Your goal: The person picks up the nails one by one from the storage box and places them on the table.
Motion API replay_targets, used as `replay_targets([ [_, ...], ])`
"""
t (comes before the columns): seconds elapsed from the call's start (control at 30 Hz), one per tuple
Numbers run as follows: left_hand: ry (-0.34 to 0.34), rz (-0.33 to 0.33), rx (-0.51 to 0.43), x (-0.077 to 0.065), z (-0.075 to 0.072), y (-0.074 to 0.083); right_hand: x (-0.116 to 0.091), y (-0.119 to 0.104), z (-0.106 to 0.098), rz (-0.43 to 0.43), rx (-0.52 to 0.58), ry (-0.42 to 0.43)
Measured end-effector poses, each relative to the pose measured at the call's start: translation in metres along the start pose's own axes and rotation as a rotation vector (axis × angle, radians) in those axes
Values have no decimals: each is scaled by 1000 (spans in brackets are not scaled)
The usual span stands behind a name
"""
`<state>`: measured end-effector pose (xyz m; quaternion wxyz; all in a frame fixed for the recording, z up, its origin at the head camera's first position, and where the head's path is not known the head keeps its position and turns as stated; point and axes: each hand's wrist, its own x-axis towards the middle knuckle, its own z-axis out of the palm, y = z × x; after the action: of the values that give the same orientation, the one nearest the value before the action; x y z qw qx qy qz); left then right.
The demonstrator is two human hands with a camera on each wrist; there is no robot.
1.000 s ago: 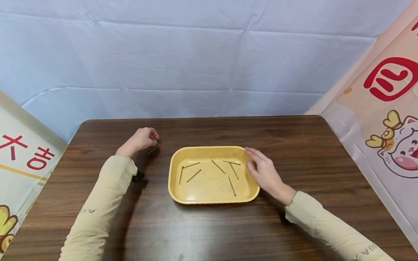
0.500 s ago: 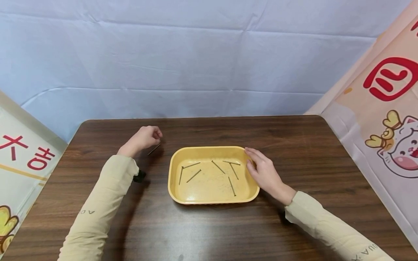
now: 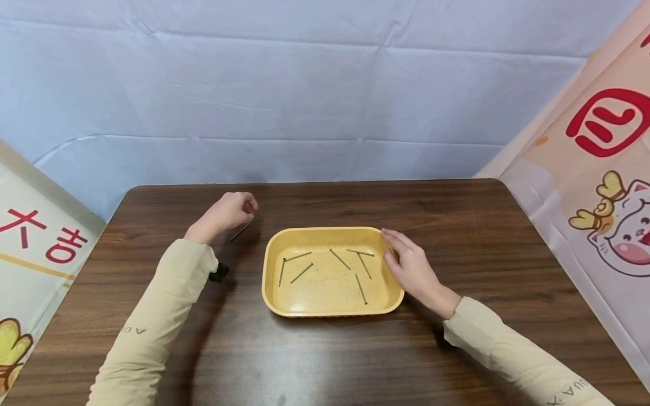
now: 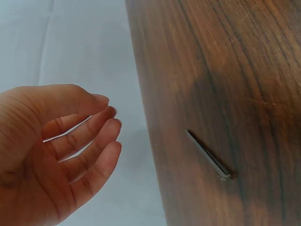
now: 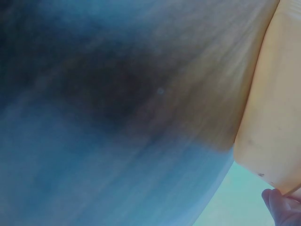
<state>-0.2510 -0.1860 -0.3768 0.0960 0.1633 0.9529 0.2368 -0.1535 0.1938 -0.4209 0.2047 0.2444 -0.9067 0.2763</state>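
Note:
Over the far left of the table, my left hand (image 3: 231,211) hovers with loosely curled fingers. In the left wrist view the thumb (image 4: 70,100) and fingertips come close together with nothing between them. A dark metal nail (image 3: 241,232) lies on the wood just below that hand in the head view; its head (image 4: 226,176) shows in the left wrist view. My right hand (image 3: 413,268) rests at the right end of a yellow plastic tray (image 3: 332,314), its fingers laid along the rim near the far corner. Several nails (image 3: 302,273) lie scattered on the tray's floor.
The dark wood-grain table (image 3: 457,220) ends at the back before a pale cloth backdrop (image 3: 304,113). Printed banners (image 3: 558,186) with red characters stand at both sides. A black strap (image 3: 218,273) shows at the left sleeve's cuff.
My left hand has shifted slightly away and to the right, its fingers moving off from the nail, which stays on the table. The right hand and the tray have kept still.

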Motion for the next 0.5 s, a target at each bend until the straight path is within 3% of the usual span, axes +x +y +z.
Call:
replay_targets([
  [0.13, 7, 33, 23, -2, -3, 8, 0, 0, 0, -2, -3, 4],
  [0.5, -26, 26, 58, -2, -8, 25, 0, 1, 0, -2, -4, -3],
])
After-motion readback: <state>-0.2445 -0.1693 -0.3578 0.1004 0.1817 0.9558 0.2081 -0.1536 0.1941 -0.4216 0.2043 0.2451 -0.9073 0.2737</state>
